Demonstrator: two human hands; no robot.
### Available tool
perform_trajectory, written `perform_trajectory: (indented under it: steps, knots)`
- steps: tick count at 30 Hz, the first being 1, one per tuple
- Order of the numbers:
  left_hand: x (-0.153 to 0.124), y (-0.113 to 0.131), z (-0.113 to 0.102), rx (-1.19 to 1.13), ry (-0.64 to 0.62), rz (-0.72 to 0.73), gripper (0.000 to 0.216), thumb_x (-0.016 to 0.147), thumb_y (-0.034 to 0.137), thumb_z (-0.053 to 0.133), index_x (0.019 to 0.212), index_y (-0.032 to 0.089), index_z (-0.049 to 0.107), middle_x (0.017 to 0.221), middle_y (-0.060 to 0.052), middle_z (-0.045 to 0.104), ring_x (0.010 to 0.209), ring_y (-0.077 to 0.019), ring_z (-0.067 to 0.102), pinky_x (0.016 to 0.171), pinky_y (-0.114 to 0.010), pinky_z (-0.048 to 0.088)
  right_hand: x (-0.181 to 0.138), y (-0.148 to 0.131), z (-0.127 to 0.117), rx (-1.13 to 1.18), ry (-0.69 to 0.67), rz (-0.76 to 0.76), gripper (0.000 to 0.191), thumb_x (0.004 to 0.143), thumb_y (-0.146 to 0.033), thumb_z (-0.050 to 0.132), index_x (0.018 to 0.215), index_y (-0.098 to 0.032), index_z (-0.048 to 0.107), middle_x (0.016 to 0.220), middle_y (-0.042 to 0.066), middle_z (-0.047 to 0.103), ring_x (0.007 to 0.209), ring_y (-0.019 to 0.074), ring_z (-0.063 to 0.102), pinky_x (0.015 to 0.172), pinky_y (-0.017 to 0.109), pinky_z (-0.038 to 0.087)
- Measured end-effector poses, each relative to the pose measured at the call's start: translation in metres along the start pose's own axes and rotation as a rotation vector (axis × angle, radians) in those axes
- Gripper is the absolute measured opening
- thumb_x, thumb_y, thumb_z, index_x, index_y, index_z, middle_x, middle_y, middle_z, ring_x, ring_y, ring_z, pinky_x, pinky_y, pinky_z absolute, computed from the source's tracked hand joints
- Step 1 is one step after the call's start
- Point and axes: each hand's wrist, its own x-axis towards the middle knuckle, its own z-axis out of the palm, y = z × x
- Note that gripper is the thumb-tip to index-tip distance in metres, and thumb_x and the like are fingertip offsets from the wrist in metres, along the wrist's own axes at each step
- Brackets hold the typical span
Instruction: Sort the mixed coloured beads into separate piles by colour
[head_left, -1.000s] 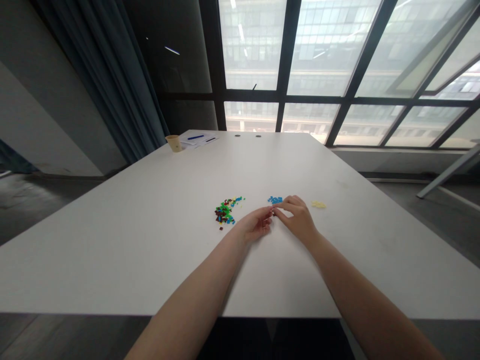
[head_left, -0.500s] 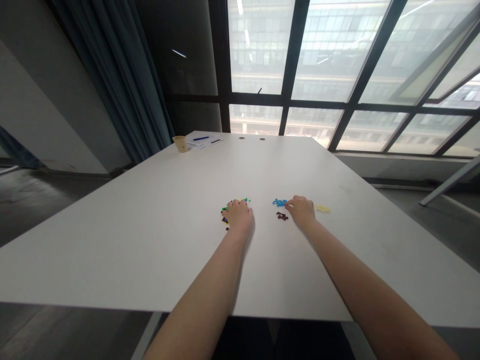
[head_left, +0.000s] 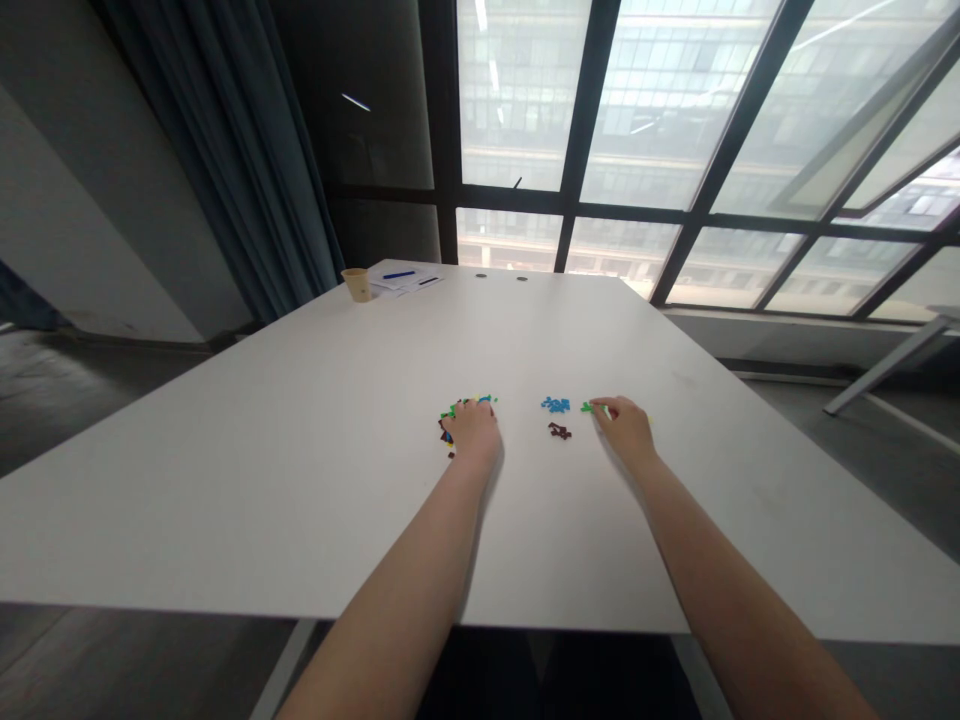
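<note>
My left hand (head_left: 474, 428) rests on a mixed heap of small coloured pieces (head_left: 445, 437), its fingers spread over them and hiding part of the heap. Green, brown, yellow and blue bits stick out around the fingers. Over a few green pieces (head_left: 586, 407) is my right hand (head_left: 624, 422), thumb and fingers pinched together; whether a piece is between the fingertips is too small to see. Left of it lies a group of blue pieces (head_left: 556, 405), with dark brown pieces (head_left: 559, 431) just nearer to me. Some yellow (head_left: 650, 420) shows behind my right hand.
The white table (head_left: 337, 500) stretches away towards large windows. At its far left stand a paper cup (head_left: 358, 286) and some papers (head_left: 386, 285) with a blue pen (head_left: 399, 275). Two dark round discs (head_left: 522, 279) sit near the far edge.
My right hand has moved right, from the blue pieces to the green ones, which now show. It now covers most of the yellow pieces. My left hand stays on the mixed heap.
</note>
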Motion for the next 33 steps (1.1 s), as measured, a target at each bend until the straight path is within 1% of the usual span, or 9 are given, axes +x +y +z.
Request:
perform_trajectory:
  steps: [3,6,8,12,14,16,19,25,33]
  knots:
    - [0.0,0.0,-0.001,0.0,-0.005,-0.011,0.019,0.079,0.023,0.046,0.084,0.02,0.064,0.096,-0.012,0.062,0.097,-0.0283,0.048,0.076,-0.041,0.033,-0.005,0.004,0.003,0.084,0.017,0.026,0.031,0.075,-0.034,0.047,0.083,-0.015,0.07,0.065,0.004,0.057,0.059,0.0147,0.047,0.059,0.027,0.034]
    - [0.001,0.001,-0.004,-0.048,-0.005,0.006,0.018,0.078,0.022,0.047,0.078,0.02,0.065,0.093,-0.012,0.062,0.097,-0.0281,0.049,0.077,-0.039,0.035,-0.005,0.003,0.004,0.122,0.022,0.012,0.032,0.074,-0.034,0.046,0.083,-0.015,0.07,0.065,0.004,0.057,0.059,0.0147,0.046,0.059,0.027,0.035]
    - [0.0,0.004,-0.007,-0.195,0.0,0.091,0.015,0.076,0.02,0.049,0.075,0.02,0.064,0.088,-0.01,0.062,0.092,-0.0252,0.051,0.077,-0.036,0.036,-0.004,0.0,0.002,0.133,0.015,-0.011,0.031,0.074,-0.034,0.045,0.083,-0.016,0.07,0.064,0.004,0.056,0.059,0.0149,0.046,0.06,0.027,0.036]
    - [-0.007,0.019,-0.013,-0.663,-0.065,0.305,0.014,0.078,0.021,0.048,0.076,0.02,0.061,0.077,-0.004,0.062,0.073,-0.0175,0.054,0.071,-0.029,0.04,-0.005,-0.01,-0.001,0.204,-0.031,-0.132,0.029,0.076,-0.034,0.047,0.085,-0.018,0.07,0.06,0.001,0.051,0.057,0.014,0.045,0.059,0.026,0.037]
    - [-0.012,0.027,-0.012,-0.809,-0.112,0.346,0.013,0.078,0.023,0.048,0.078,0.02,0.061,0.076,-0.003,0.063,0.07,-0.0158,0.054,0.067,-0.027,0.04,-0.007,-0.015,-0.002,0.256,-0.084,-0.234,0.026,0.077,-0.034,0.05,0.088,-0.02,0.069,0.06,0.0,0.049,0.057,0.0131,0.044,0.059,0.026,0.037]
    - [-0.016,0.033,-0.01,-0.887,-0.137,0.355,0.012,0.078,0.022,0.049,0.078,0.02,0.061,0.078,-0.002,0.064,0.071,-0.015,0.055,0.068,-0.026,0.041,-0.009,-0.019,-0.001,0.304,-0.135,-0.308,0.023,0.077,-0.034,0.053,0.09,-0.021,0.069,0.061,-0.001,0.049,0.059,0.0127,0.045,0.06,0.026,0.037]
    - [-0.019,0.036,-0.005,-0.935,-0.15,0.362,0.012,0.077,0.021,0.05,0.078,0.021,0.063,0.08,-0.002,0.065,0.074,-0.0148,0.056,0.07,-0.025,0.041,-0.011,-0.025,0.003,0.354,-0.164,-0.353,0.02,0.076,-0.034,0.058,0.089,-0.023,0.069,0.066,0.0,0.053,0.063,0.0129,0.047,0.061,0.026,0.039]
    - [-0.023,0.039,-0.009,-0.925,-0.151,0.413,0.01,0.077,0.022,0.052,0.081,0.021,0.062,0.079,-0.002,0.064,0.071,-0.0137,0.056,0.065,-0.024,0.042,-0.015,-0.032,0.004,0.395,-0.12,-0.404,0.012,0.076,-0.027,0.06,0.082,-0.022,0.069,0.069,0.001,0.056,0.068,0.0133,0.05,0.065,0.026,0.041]
    - [-0.023,0.04,-0.009,-0.873,-0.113,0.453,0.008,0.078,0.024,0.052,0.08,0.02,0.059,0.078,0.0,0.063,0.071,-0.0121,0.057,0.065,-0.024,0.045,-0.015,-0.032,0.002,0.405,-0.084,-0.412,0.011,0.077,-0.025,0.059,0.08,-0.021,0.069,0.069,0.002,0.056,0.07,0.0144,0.052,0.065,0.026,0.041]
